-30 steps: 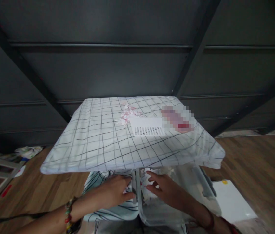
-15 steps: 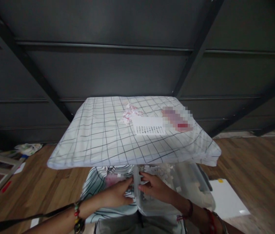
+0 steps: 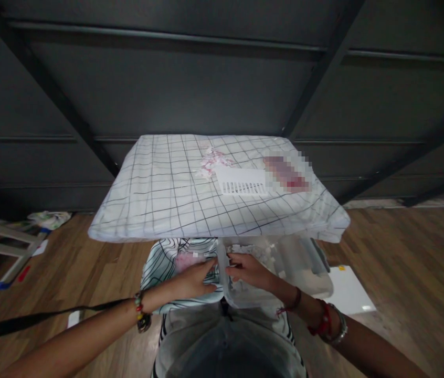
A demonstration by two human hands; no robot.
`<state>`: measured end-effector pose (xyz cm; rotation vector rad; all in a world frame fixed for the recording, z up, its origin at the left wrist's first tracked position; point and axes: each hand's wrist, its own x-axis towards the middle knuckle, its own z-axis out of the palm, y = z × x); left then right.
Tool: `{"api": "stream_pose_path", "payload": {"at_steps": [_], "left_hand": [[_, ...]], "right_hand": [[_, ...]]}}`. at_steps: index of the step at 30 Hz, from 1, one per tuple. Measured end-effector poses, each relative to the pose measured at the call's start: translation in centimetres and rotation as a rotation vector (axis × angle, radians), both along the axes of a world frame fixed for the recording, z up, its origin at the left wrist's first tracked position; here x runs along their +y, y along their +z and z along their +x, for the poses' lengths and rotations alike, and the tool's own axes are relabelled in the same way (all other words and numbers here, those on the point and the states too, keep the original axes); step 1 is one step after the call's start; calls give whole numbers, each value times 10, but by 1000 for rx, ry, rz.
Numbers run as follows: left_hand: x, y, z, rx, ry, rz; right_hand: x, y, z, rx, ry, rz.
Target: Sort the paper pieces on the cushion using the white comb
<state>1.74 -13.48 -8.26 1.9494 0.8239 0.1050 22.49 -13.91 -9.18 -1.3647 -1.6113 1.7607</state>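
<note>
Clear tub (image 3: 245, 301): smooth, thin-walled plastic, probably light and slightly flexible; its rim looks the surest hold.
White scraps (image 3: 246, 248): inside the tub; seemingly paper-light, soft, easily scattered, best pinched from above.
Striped basin (image 3: 154, 273): just left of the tub, pink pieces (image 3: 186, 260) inside.
Bench (image 3: 155, 207): beyond the tub.
Left hand (image 3: 196, 281): beside the tub's left wall, thumb well apart from fingers.
Right hand (image 3: 250, 270): over the tub's left part, narrowly parted; cannot tell whether it pinches anything.

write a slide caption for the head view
Left hand over a line-patterned container, right hand over a clear plastic bin, before a checked tablecloth.
</note>
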Motion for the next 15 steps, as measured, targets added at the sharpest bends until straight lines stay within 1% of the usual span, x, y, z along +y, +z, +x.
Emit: {"api": "stream_pose_path", "payload": {"at_steps": [6,10,13,15], "left_hand": [[-21,-13,-4,93,-34,95],[-37,-24,-8,207,-22,207],[-43,-32,-11,217,-19,252],[-45,-37,-13,189,-27,286]], "right_hand": [[-8,11,-2,28,-8,-36],[-10,18,-8,20,-19,-32],[-11,23,-14,-5,-27,-12],[-14,27,-18,-21,-30,12]]}}
